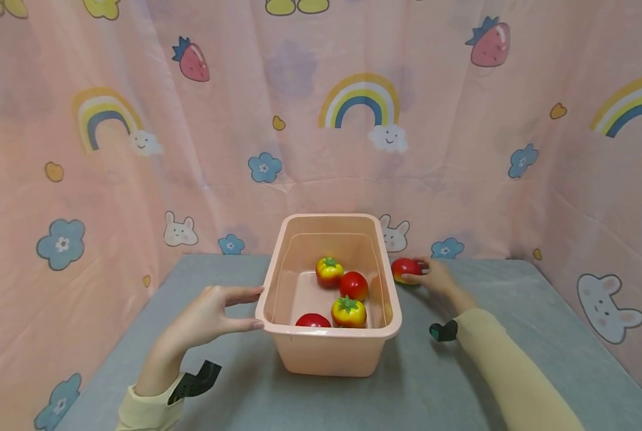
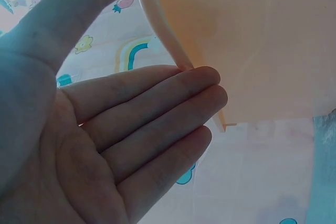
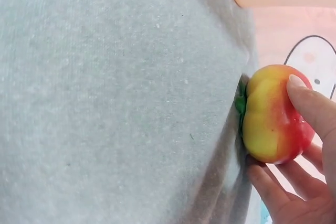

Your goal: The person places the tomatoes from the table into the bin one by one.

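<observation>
A pink plastic bin (image 1: 332, 353) stands on the table with several red and yellow tomatoes in it, among them a yellow-topped tomato (image 1: 349, 312) and a red tomato (image 1: 354, 286). My left hand (image 1: 205, 317) touches the bin's left rim with its thumb and fingertips; in the left wrist view its fingers (image 2: 157, 114) are straight. Beyond the bin's right side, my right hand (image 1: 438, 280) holds another tomato (image 1: 405, 271) between thumb and fingers. In the right wrist view, this tomato (image 3: 275, 124) lies with its green leaves down against the grey cloth.
Grey cloth covers the table (image 1: 493, 293). A pink printed curtain (image 1: 224, 131) hangs close behind the table and along its sides. The bin's high walls stand between the two hands.
</observation>
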### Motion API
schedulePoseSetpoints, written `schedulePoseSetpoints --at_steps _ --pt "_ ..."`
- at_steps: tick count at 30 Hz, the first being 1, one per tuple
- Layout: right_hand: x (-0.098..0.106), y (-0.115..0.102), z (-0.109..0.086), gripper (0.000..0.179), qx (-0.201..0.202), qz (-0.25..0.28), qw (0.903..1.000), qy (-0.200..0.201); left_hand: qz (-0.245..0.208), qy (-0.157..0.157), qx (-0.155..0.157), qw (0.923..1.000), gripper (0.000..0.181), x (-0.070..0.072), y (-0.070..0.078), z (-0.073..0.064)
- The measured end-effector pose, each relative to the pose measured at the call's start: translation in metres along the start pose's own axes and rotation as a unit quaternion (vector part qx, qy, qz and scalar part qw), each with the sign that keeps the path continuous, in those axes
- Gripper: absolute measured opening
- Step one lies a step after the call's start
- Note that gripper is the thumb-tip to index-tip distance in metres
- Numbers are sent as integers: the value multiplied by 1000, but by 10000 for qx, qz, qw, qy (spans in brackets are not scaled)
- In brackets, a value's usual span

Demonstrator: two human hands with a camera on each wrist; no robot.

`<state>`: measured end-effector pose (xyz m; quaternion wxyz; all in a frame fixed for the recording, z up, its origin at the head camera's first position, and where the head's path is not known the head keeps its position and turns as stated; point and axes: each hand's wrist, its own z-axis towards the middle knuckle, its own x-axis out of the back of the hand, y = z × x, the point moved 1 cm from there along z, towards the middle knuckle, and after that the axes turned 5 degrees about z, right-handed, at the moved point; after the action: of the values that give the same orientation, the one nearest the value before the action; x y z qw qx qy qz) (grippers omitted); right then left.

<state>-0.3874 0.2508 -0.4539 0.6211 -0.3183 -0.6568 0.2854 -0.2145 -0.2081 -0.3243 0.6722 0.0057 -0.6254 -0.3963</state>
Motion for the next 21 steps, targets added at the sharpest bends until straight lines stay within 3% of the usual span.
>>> schedulePoseSetpoints --at_steps 15,21 --pt "-1 1 -5 78 233 101 9996 147 -138 -110 77 9998 68 2 2 2" --pt "0 1 -14 75 525 149 9984 131 -192 -97 71 9997 67 1 1 3"
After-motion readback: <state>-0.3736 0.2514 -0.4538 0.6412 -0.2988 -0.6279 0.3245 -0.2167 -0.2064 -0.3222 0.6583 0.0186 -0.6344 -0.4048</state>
